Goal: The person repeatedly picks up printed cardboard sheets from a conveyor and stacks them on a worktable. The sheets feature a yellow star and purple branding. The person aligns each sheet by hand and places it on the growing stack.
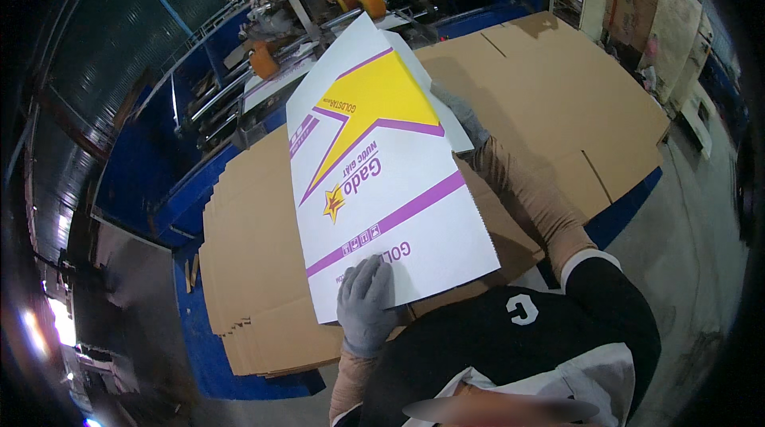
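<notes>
The person's own chest, in a black top with a white letter patch (522, 309), fills the lower edge of the view, and just ahead of it the left hand (365, 305), in a grey knit glove, is clamped on the near edge of a printed carton blank (382, 180). Its fingers (370, 275) lie spread on the printed face, close to the blank's lower left corner; the thumb is hidden beneath.

The blank is a flat sheet of white-faced board, held tilted up off the pile so that its far corner rises toward the machine. It carries a large yellow star shape outlined in purple, a smaller yellow star, purple lettering and a purple band running across the lower part, with a row of small handling symbols on it. A fold line divides the far right portion, where a narrower white flap angles away.

The right hand (462, 114), also grey-gloved, grasps the blank's far right edge, its fingers partly hidden behind the board; a tan sleeve (530, 200) runs back from it to the shoulder.

Beneath the blank lies a stack of plain brown corrugated sheets (255, 267), their edges fanned at the lower left, and a second brown spread (550, 84) extends to the right. Both rest on a blue table (207, 347). Beyond it stands a blue machine with metal rails and orange rollers (370, 3).
</notes>
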Demonstrator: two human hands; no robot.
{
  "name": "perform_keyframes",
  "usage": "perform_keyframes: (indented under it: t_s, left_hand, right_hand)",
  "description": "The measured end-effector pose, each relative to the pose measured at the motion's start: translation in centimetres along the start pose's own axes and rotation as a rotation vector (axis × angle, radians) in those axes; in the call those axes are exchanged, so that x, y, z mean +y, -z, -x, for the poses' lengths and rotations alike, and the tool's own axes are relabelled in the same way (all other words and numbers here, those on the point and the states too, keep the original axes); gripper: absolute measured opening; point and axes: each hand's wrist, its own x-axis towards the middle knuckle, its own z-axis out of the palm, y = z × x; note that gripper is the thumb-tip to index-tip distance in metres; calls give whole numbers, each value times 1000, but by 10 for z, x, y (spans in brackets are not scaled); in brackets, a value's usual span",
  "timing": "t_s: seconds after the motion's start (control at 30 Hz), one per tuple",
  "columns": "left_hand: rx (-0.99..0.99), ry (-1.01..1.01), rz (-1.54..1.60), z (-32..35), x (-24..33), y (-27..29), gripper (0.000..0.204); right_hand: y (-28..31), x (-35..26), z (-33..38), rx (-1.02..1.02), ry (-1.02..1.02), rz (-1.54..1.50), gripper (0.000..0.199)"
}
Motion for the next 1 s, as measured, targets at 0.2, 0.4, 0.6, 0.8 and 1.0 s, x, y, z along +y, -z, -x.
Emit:
perform_keyframes:
  t_s: [0.2, 0.4, 0.6, 0.8, 1.0]
  left_hand:
    - [453, 220, 10, -5, -18, 31, 28]
    - [920, 488, -181, -23, -93, 108, 18]
    - [811, 253, -435, 5, -149, 143, 18]
    - [564, 49, -436, 56, -151, 125, 25]
    - [269, 175, -205, 25, -98, 69, 41]
  right_hand:
    - [83, -7, 62, -123, -80, 160, 31]
    - [274, -64, 234, 1484, 383, 2048, 30]
    - [356, -91, 370, 1109, 486, -93, 46]
    - [209, -100, 309, 974, 744, 608, 44]
    - [59, -118, 214, 1007, 724, 1214, 41]
